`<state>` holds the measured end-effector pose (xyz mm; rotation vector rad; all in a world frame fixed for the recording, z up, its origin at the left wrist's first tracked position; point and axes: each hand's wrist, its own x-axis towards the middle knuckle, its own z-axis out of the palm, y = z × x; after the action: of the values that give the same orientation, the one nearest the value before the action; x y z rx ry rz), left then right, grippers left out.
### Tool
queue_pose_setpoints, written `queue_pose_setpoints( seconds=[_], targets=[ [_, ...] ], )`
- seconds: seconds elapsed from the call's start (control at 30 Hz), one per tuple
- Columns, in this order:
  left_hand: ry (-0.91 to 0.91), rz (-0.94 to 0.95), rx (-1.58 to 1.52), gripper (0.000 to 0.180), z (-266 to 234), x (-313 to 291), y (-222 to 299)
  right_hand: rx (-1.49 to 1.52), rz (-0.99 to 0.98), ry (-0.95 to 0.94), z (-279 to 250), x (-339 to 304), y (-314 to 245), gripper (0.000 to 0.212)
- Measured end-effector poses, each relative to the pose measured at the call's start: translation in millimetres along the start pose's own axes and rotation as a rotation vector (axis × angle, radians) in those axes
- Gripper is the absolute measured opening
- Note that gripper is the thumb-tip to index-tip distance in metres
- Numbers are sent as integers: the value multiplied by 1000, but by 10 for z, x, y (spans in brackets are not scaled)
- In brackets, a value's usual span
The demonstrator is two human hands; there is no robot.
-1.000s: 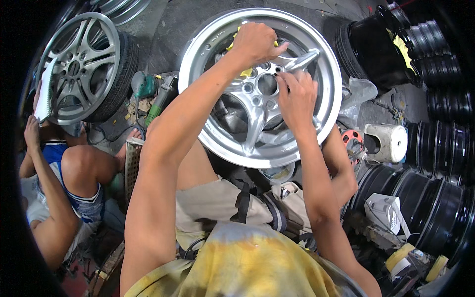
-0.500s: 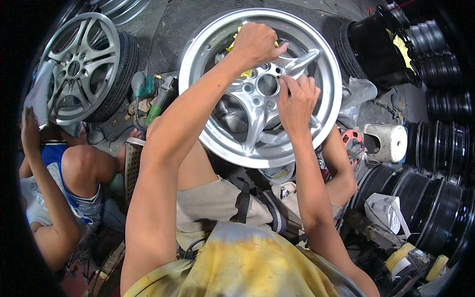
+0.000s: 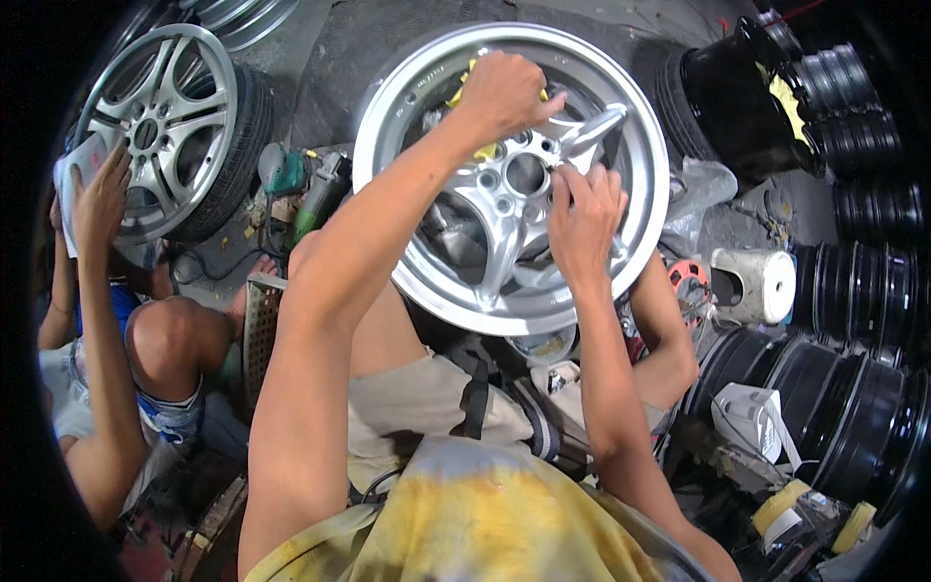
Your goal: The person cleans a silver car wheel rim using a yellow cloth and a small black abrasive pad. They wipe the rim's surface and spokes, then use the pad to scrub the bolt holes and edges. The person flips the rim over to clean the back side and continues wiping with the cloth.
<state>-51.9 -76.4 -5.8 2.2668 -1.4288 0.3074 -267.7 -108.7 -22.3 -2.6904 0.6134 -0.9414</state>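
A silver alloy wheel rim (image 3: 499, 257) with several spokes lies face up before me, over my lap. My left hand (image 3: 506, 94) is closed over a rough-edged yellow piece (image 3: 485, 152), pressed to the upper spoke; whether it is cloth or abrasive sheet I cannot tell. Bits of yellow poke out around the fingers. Right of the round centre hole, my right hand (image 3: 588, 209) has its fingers bent round a spoke next to the hub; its fingertips are partly hidden.
At left a co-worker's hand (image 3: 99, 199) holds a pale sheet (image 3: 76, 184) before another silver wheel (image 3: 145, 116). Power tools (image 3: 315, 199) lie between us. Black rims (image 3: 863, 281) are stacked at right, near a white stool-like container (image 3: 766, 281) and a red reel (image 3: 689, 281).
My two hands stay at nearly the same places on the rim, which sits slightly lower in the picture. The co-worker's hand and pale sheet have shifted right, against the other wheel.
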Motion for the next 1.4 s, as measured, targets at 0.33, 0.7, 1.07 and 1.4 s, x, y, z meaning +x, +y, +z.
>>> queue_pose_setpoints(
  seconds=[0.33, 0.7, 1.07, 1.4],
  targets=[
    [0, 27, 0, 55, -7, 8, 10, 55, -34, -1, -8, 56, 1, 10],
    [-63, 21, -32, 58, -126, -28, 97, 59, 16, 37, 25, 90, -68, 8],
    [250, -187, -436, 32, -550, 8, 462, 393, 329, 122, -541, -237, 90, 13],
    [-133, 295, 65, 60, -203, -1194, 950, 959, 525, 276, -147, -369, 442, 17]
  ],
)
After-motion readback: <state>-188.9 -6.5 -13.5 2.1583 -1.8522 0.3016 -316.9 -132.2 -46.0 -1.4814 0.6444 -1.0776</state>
